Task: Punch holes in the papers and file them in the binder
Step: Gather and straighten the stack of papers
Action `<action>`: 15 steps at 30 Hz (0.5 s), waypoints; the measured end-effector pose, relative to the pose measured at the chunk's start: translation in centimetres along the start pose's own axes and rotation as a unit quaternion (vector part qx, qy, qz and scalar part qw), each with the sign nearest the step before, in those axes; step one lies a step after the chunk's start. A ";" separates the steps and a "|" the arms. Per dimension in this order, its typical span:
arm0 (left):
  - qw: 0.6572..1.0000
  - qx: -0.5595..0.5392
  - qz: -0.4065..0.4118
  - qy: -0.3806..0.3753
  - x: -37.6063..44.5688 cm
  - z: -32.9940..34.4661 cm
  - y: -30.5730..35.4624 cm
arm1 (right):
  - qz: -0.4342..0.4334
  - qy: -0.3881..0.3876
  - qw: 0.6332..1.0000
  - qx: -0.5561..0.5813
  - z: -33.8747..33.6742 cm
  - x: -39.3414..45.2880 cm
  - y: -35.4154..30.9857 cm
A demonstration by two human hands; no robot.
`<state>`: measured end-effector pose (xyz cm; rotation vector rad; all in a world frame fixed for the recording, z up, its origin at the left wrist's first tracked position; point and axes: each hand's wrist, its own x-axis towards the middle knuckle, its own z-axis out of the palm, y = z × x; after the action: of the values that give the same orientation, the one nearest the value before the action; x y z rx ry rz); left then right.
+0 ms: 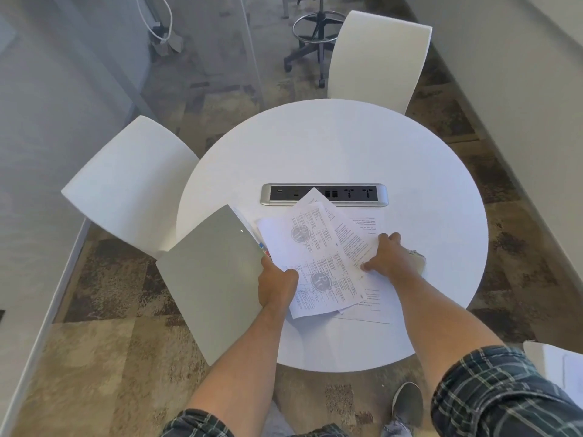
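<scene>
Left hand (277, 287) grips binder (209, 279) edge; right hand (386, 255), fingers spread flat, presses papers (318, 257) on worktop (347, 146). Square stack before punching.

left hand (277, 287) grips binder (211, 279) edge | right hand (386, 257) presses papers (318, 247) | round table (410, 152)

A grey binder (208, 279) is seen closed, tilted, its far corner over the left edge of the round white bench (347, 146) and most of it hanging out past the rim. Coloured index tabs show along its right edge. Just beside it, several printed white papers (318, 257) are spread in a loose, overlapping fan on the bench, each turned at a different angle; two round grey seals are printed on the top sheet.
</scene>
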<state>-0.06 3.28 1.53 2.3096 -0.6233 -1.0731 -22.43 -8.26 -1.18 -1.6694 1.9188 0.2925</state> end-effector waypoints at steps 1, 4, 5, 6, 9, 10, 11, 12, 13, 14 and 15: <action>1.000 0.000 0.000 0.000 0.0 0.0 0.0 | -0.003 0.004 1.000 0.006 0.2 0.2 -0.2; 1.000 0.006 0.000 0.000 0.1 0.2 0.0 | -0.001 0.019 1.000 0.003 0.7 0.5 -0.7; 1.000 0.010 0.000 0.001 0.0 0.2 0.1 | 0.001 0.024 1.000 0.005 0.8 0.4 -0.9; 1.000 0.013 0.001 0.003 0.0 0.3 0.1 | 0.001 0.028 1.000 0.004 1.0 0.5 -0.9; 1.000 0.025 -0.005 0.007 0.0 0.4 0.3 | -0.008 0.027 1.000 0.008 1.3 0.6 -1.1; 1.000 0.027 -0.005 0.007 0.0 0.4 0.3 | -0.013 0.023 1.000 0.012 1.3 0.6 -1.1; 1.000 0.028 -0.005 0.005 0.0 0.5 0.4 | -0.018 0.016 1.000 0.014 1.2 0.6 -1.1; 1.000 0.027 -0.004 0.003 0.1 0.6 0.4 | -0.023 0.012 1.000 0.015 1.0 0.7 -0.9; 1.000 0.025 -0.004 0.002 0.2 0.5 0.4 | -0.026 0.011 0.999 0.017 0.9 0.8 -0.7; 1.000 0.021 -0.004 0.003 0.3 0.5 0.4 | -0.029 0.011 0.999 0.026 0.9 0.9 -0.4; 1.000 0.018 -0.005 0.005 0.5 0.6 0.4 | -0.034 0.018 0.998 0.045 0.7 0.8 -0.1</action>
<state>-0.32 2.52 1.16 2.3491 -0.6316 -1.0641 -22.15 -8.58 -2.20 -1.6865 1.8680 0.1477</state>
